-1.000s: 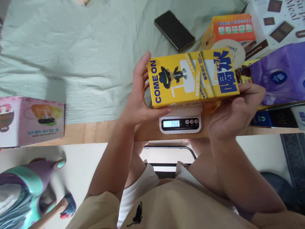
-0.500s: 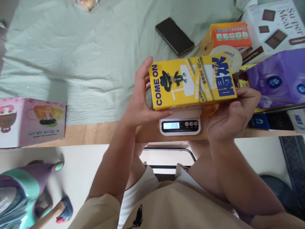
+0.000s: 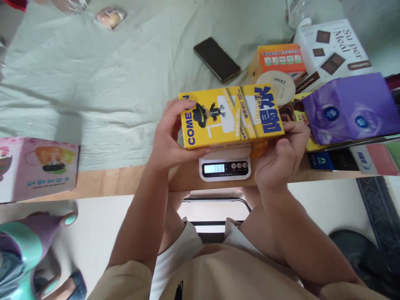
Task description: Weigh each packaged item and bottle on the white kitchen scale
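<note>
A yellow carton (image 3: 231,118) printed "COME ON" lies over a white digital scale (image 3: 225,173), hiding most of its platform. The display reads about 363. My left hand (image 3: 170,135) grips the carton's left end, thumb along the near lower edge and one finger over the printed face. At the right end, my right hand (image 3: 279,156) is closed with its fingers against the near corner, partly out of sight. Something orange (image 3: 258,148) shows under the carton beside the scale; its kind I cannot tell. A round Dove-labelled lid (image 3: 277,88) sits just behind the carton.
On the green cloth lie a black phone (image 3: 216,59) and a wrapped food item (image 3: 110,18). At right are an orange box (image 3: 283,62), a white "Super Meal" box (image 3: 333,54) and a purple tissue pack (image 3: 350,110). A pink box (image 3: 51,164) stands at the left edge.
The view has shifted, moving everything leftward. Relative to the scale, the carton has slid slightly left. A left finger now covers part of the lettering. The reading went from about 356 to 363.
</note>
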`<state>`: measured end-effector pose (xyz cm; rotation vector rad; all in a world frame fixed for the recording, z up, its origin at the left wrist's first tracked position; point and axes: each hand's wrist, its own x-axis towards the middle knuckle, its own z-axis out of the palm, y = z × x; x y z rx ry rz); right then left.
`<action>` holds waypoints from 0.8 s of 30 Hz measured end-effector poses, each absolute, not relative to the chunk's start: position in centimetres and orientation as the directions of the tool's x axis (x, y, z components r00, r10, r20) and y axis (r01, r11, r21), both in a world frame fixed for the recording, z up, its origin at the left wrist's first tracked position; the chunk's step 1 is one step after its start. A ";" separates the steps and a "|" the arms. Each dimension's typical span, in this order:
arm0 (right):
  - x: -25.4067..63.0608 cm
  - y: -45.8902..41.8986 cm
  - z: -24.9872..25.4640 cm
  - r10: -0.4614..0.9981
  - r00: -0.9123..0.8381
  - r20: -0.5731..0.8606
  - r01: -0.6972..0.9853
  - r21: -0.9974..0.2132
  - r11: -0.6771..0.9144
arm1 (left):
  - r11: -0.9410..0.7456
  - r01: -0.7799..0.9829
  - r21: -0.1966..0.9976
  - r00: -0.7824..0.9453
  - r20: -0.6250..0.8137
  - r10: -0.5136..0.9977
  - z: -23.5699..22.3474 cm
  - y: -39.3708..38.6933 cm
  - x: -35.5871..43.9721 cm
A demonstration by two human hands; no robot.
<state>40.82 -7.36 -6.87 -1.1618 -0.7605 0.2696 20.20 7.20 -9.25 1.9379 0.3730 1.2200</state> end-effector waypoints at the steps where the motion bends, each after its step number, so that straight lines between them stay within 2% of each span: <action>1: 40.8 -7.5 -7.0 0.572 0.718 0.396 0.180 -0.900 0.397 | -0.657 -0.169 0.735 0.475 0.644 0.599 -9.3 7.3 20.2; 5: 40.7 -8.4 -7.2 0.611 0.688 0.391 0.206 -0.913 0.352 | -0.758 -0.194 0.623 0.410 0.753 0.514 -9.5 7.8 19.5; 10: 41.0 -9.5 -7.1 0.593 0.659 0.462 0.288 -0.884 0.369 | -0.753 -0.182 0.632 0.172 0.774 0.609 -8.0 9.4 18.6; 12: 41.0 -9.6 -6.9 0.609 0.620 0.495 0.287 -0.865 0.411 | -0.766 -0.238 0.597 0.127 0.801 0.585 -6.2 11.0 19.4; 13: 41.0 -9.6 -6.8 0.615 0.606 0.505 0.281 -0.859 0.428 | -0.769 -0.281 0.573 0.163 0.819 0.551 -5.0 12.0 20.2; 15: 40.9 -9.4 -6.6 0.616 0.599 0.512 0.272 -0.853 0.446 | -0.803 -0.334 0.493 0.353 0.856 0.379 -2.3 13.8 23.0; 17: 40.8 -9.2 -6.4 0.613 0.598 0.516 0.265 -0.850 0.456 | -0.881 -0.240 0.407 0.445 0.853 0.273 0.4 15.2 27.3; 19: 40.7 -8.9 -6.2 0.613 0.594 0.520 0.263 -0.847 0.463 | -0.894 -0.132 0.428 0.482 0.816 0.319 2.5 16.1 32.8; 21: 40.7 -8.7 -6.0 0.617 0.596 0.514 0.254 -0.849 0.462 | -0.843 -0.239 0.482 0.485 0.811 0.326 3.6 16.7 38.5; 24: 40.7 -8.7 -5.9 0.633 0.609 0.478 0.215 -0.868 0.448 | -0.668 -0.165 0.726 0.491 0.648 0.583 3.7 17.5 45.7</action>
